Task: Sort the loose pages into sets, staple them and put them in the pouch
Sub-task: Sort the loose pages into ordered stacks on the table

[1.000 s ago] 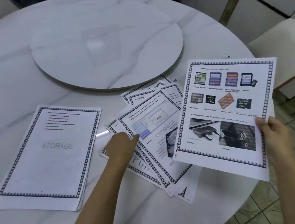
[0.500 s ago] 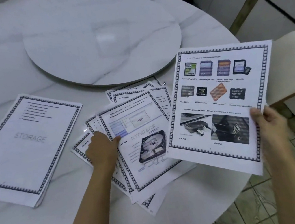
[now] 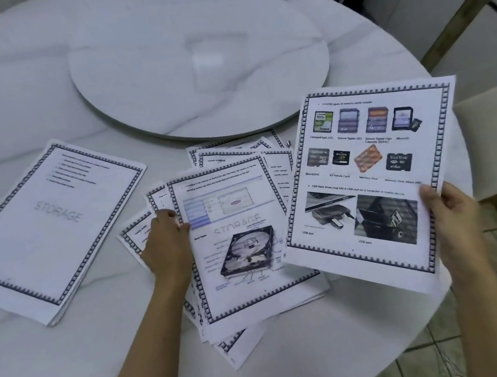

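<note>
Sorting stage. Nearest, at 6 o'clock on the table (image 3: 41, 361), the loose pages (image 3: 235, 334) lie fanned and overlapping. The left hand (image 3: 166, 247) curls round the left edge of the top sheet, the hard-disk page (image 3: 242, 291). At 4 o'clock the right hand (image 3: 451, 217) pinches the lower right edge of the memory-card page (image 3: 367, 178), thumb on its face, holding it lifted and overlapping the fan's right side. At 9 o'clock, apart from the fan, lies a squared set (image 3: 51, 225) with a STORAGE cover. At 12 o'clock sits the turntable (image 3: 198, 67). Neither stapler nor pouch is in view. Handling: single sheets are light and limp, and probably slide readily on one another and on the polished top. Each is best taken at an edge or corner, thumb above and fingers beneath, with the heap below steadied so neighbours do not drag along.
</note>
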Tool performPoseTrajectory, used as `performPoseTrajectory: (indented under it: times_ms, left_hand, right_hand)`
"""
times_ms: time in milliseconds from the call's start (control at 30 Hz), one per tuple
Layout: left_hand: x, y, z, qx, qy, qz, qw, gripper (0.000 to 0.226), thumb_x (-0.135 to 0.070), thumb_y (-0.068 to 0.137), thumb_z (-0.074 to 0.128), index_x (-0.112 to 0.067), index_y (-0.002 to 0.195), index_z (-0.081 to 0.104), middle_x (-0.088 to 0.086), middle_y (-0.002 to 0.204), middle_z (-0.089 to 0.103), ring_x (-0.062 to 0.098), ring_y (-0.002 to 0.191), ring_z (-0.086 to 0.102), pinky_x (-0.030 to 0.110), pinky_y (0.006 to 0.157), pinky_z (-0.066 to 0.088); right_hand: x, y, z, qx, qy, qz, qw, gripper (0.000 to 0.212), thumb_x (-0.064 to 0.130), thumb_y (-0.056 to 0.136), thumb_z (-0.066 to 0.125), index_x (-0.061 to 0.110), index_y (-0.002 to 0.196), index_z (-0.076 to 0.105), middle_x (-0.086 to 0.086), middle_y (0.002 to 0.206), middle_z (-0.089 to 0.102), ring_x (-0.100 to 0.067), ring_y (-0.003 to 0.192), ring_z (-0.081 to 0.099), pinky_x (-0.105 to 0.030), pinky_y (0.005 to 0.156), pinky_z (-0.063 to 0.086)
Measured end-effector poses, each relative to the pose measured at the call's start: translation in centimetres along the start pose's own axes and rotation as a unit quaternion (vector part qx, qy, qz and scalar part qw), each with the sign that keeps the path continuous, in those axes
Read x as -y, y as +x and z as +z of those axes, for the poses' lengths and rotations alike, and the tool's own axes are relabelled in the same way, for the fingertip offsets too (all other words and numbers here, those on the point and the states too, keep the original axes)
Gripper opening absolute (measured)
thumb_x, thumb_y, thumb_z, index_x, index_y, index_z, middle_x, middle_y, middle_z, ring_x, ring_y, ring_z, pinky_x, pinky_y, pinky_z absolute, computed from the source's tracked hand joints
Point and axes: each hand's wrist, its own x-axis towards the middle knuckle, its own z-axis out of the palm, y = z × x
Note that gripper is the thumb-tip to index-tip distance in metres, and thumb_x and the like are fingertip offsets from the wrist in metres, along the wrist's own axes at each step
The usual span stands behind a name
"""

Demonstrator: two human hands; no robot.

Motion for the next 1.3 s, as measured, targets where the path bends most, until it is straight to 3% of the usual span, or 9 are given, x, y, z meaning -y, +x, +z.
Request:
performPoseTrajectory:
  times_ms: [200, 400, 567, 667, 800, 967, 1100, 1233, 1300]
  left_hand:
    - [0.4, 0.1, -0.4, -0.025, -0.050, 0.015, 0.998, 0.023, -0.018, 0.094, 0.049, -0.010, 0.114, 0.057, 0.007, 0.106, 0.060, 0.027, 0.098, 0.056, 0.031, 0.073, 0.034]
    - [0.0, 0.6, -1.6, -0.060, -0.176, 0.085, 0.979, 0.020, -0.021, 0.099, 0.042, -0.009, 0.110, 0.054, 0.006, 0.087, 0.058, 0.022, 0.073, 0.053, 0.029, 0.062, 0.036]
    - [0.5, 0.8, -2.9, -0.057, -0.251, 0.068, 0.964, 0.020, -0.022, 0.100, 0.041, -0.010, 0.111, 0.052, 0.007, 0.068, 0.051, 0.018, 0.053, 0.037, 0.024, 0.050, 0.026]
    - [1.1, 1.2, -3.5, -0.024, -0.309, 0.029, 0.950, 0.016, -0.023, 0.099, 0.043, -0.013, 0.107, 0.052, -0.003, 0.059, 0.046, 0.011, 0.046, 0.030, 0.020, 0.045, 0.026]
    - [1.7, 1.4, -4.7, 0.021, -0.370, 0.017, 0.928, 0.014, -0.032, 0.097, 0.046, -0.021, 0.102, 0.052, 0.010, 0.070, 0.060, 0.019, 0.057, 0.038, 0.026, 0.051, 0.033]
    - [1.1, 1.3, -6.9, 0.029, -0.428, 0.006, 0.904, 0.012, -0.027, 0.097, 0.047, -0.017, 0.102, 0.053, -0.006, 0.077, 0.063, 0.012, 0.065, 0.058, 0.015, 0.055, 0.045]
    - [2.0, 1.8, -7.9, 0.036, -0.442, -0.028, 0.896, 0.017, -0.023, 0.097, 0.048, -0.008, 0.099, 0.054, -0.004, 0.079, 0.065, -0.005, 0.054, 0.060, 0.010, 0.050, 0.046]
    - [3.6, 2.6, -8.7, 0.047, -0.431, -0.053, 0.899, 0.016, -0.025, 0.097, 0.047, -0.014, 0.090, 0.057, -0.003, 0.081, 0.065, 0.011, 0.072, 0.063, 0.021, 0.064, 0.049]
    - [4.5, 2.9, -9.0, 0.058, -0.430, -0.064, 0.899, 0.019, -0.026, 0.097, 0.047, -0.018, 0.082, 0.056, 0.000, 0.081, 0.066, 0.014, 0.072, 0.062, 0.027, 0.067, 0.050]
  right_hand:
    - [0.3, 0.0, 0.9, 0.018, 0.005, -0.001, 1.000, 0.034, 0.059, 0.059, 0.060, 0.033, 0.079, 0.071, 0.015, 0.077, 0.072, -0.005, 0.070, 0.068, -0.025, 0.066, 0.057]
    - [0.6, -0.3, 1.8, 0.027, 0.017, -0.006, 0.999, 0.036, 0.058, 0.058, 0.060, 0.031, 0.081, 0.069, 0.017, 0.077, 0.072, -0.003, 0.070, 0.067, -0.022, 0.067, 0.056]
    - [0.4, -0.5, 3.5, 0.057, 0.075, 0.008, 0.996, 0.045, 0.051, 0.054, 0.064, 0.023, 0.090, 0.066, 0.013, 0.078, 0.073, -0.004, 0.071, 0.068, -0.021, 0.066, 0.057]
    - [0.3, -0.9, 5.6, 0.092, 0.100, 0.022, 0.991, 0.031, 0.038, 0.068, 0.064, 0.021, 0.094, 0.064, 0.011, 0.078, 0.074, -0.007, 0.072, 0.070, -0.024, 0.067, 0.058]
    - [0.0, -2.3, 9.3, 0.140, 0.091, 0.044, 0.985, 0.012, 0.018, 0.089, 0.053, 0.017, 0.094, 0.064, 0.007, 0.076, 0.074, -0.011, 0.068, 0.070, -0.026, 0.062, 0.058]
    - [-0.4, -4.7, 13.6, 0.181, 0.014, 0.019, 0.983, 0.012, 0.019, 0.092, 0.053, 0.017, 0.097, 0.064, 0.011, 0.076, 0.073, -0.009, 0.072, 0.069, -0.024, 0.065, 0.057]
    - [-0.8, -6.3, 15.9, 0.184, -0.066, -0.011, 0.981, 0.021, 0.023, 0.095, 0.052, 0.004, 0.093, 0.060, -0.015, 0.089, 0.068, -0.035, 0.086, 0.063, -0.048, 0.084, 0.051]
    - [-0.9, -7.8, 17.7, 0.178, -0.071, -0.003, 0.981, 0.013, 0.020, 0.096, 0.050, 0.014, 0.098, 0.061, 0.005, 0.090, 0.066, -0.006, 0.080, 0.062, -0.031, 0.078, 0.049]
    - [-1.1, -8.5, 18.6, 0.190, -0.079, 0.013, 0.978, 0.014, 0.019, 0.096, 0.049, 0.014, 0.090, 0.061, -0.001, 0.086, 0.065, -0.010, 0.077, 0.059, -0.031, 0.074, 0.046]
